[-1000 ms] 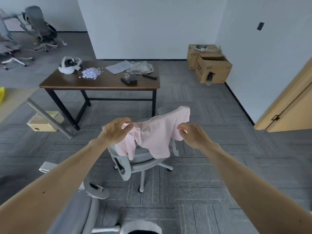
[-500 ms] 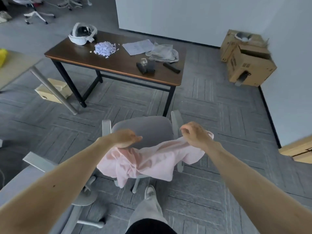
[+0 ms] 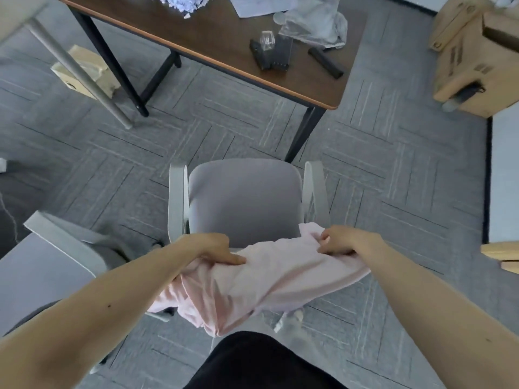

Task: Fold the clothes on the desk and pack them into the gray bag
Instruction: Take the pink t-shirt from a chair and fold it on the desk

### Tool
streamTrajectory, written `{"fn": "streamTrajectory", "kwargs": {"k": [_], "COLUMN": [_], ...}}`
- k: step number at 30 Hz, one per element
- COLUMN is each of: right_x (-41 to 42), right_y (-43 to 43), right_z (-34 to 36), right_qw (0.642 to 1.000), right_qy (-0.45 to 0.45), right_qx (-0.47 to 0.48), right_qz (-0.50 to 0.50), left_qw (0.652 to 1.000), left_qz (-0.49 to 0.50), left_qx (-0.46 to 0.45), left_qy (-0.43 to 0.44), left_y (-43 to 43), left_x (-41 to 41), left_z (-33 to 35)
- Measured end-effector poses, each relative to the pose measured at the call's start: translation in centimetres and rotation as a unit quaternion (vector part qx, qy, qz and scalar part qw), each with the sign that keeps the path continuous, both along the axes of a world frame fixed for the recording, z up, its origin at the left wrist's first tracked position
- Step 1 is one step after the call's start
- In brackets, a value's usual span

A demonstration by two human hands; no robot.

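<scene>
Gray carpet tiles [image 3: 379, 169] fill the view, which now tilts lower than half a second ago: the dark wooden desk [image 3: 213, 43] is cut off at the top and shows only its near edge and right corner. A gray office chair [image 3: 244, 200] stands just before that corner, its seat facing up. Cardboard boxes [image 3: 471, 60] sit at the far right by the wall.

The pink garment [image 3: 266, 284] was held high and hanging a second ago. It is now lowered and stretched sideways over the near edge of the chair seat, its bulk sagging below; whether it rests on the seat cannot be told. The left hand [image 3: 213, 248] has its fingers curled down into a bunch of cloth at the garment's left end. The right hand [image 3: 345, 242] pinches the cloth at its right end, fingers bent. Both hands have come down and lie wider apart than before.

Near the desktop's right edge lie a crumpled clear plastic bag [image 3: 314, 23], a black stand [image 3: 271, 56] and a black bar [image 3: 325, 63].
</scene>
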State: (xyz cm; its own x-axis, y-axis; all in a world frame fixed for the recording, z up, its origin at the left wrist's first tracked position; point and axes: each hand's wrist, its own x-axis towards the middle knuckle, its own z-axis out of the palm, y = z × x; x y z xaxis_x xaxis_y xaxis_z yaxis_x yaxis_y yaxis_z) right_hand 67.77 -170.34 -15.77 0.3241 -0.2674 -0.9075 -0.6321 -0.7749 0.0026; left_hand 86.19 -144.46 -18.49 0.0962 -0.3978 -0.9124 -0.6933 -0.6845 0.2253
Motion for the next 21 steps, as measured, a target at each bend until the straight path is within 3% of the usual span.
{"fn": "streamTrajectory", "kwargs": {"k": [6,11,18,21], "right_x": [1.8,5.8,11.3,13.1], "right_y": [-0.5,1.8,5.9,6.9], "right_z": [-0.9,-0.9,1.5,4.0], "right_qw": [0.999,0.981,0.925,0.904], "right_qy": [0.020,-0.085,-0.197,-0.185], "right_qx": [0.024,0.148,0.274,0.337], "right_qz": [0.034,0.091,0.176,0.185], "left_qw": [0.993,0.962,0.942,0.937], "left_qz": [0.085,0.174,0.219,0.238], "left_qx": [-0.034,-0.166,-0.255,-0.252], "left_qy": [0.074,0.129,0.009,-0.046], "left_y": [0.4,1.1,3.4,4.8], "left_x": [1.4,0.8,-2.0,-3.9], "left_z": [1.3,5.8,14.8,18.1]}}
